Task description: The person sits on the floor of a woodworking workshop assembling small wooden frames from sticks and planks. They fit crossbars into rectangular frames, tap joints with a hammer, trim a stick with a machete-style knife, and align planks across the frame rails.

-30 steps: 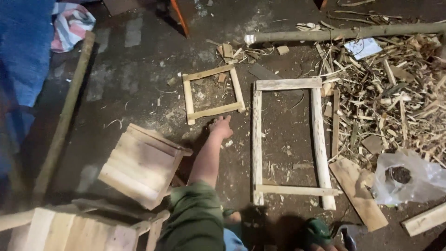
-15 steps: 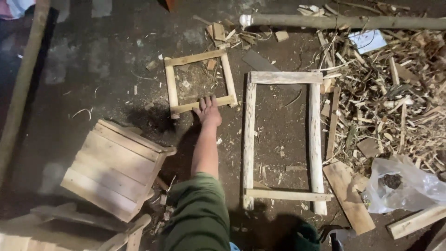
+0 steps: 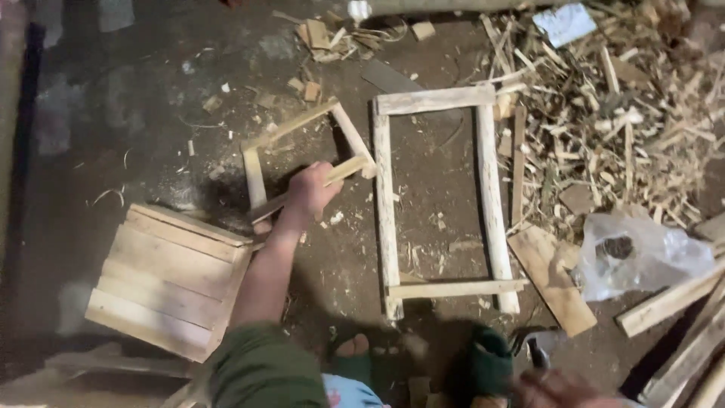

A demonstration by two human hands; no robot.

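Observation:
My left hand [image 3: 310,189] is closed around the near bar of a small square wooden frame [image 3: 255,170], which lies tilted on the dirt floor. Right beside it on the right lies a larger rectangular wooden frame [image 3: 387,227], flat on the ground. My right hand [image 3: 560,389] shows only as a blur at the bottom edge, next to a dark tool head [image 3: 535,352]; its grip is unclear. My green sleeve [image 3: 260,370] and a bare foot in a green sandal [image 3: 352,349] are at the bottom.
A slatted wooden panel [image 3: 170,279] lies left of my arm. A heap of wood scraps and shavings [image 3: 619,113] fills the upper right. A clear plastic bag [image 3: 646,257], a short plank [image 3: 551,281] and loose battens [image 3: 664,302] lie at the right.
My left hand has reached forward to the small frame and closed on its near bar; the frame now sits skewed and partly lifted. The view has shifted closer.

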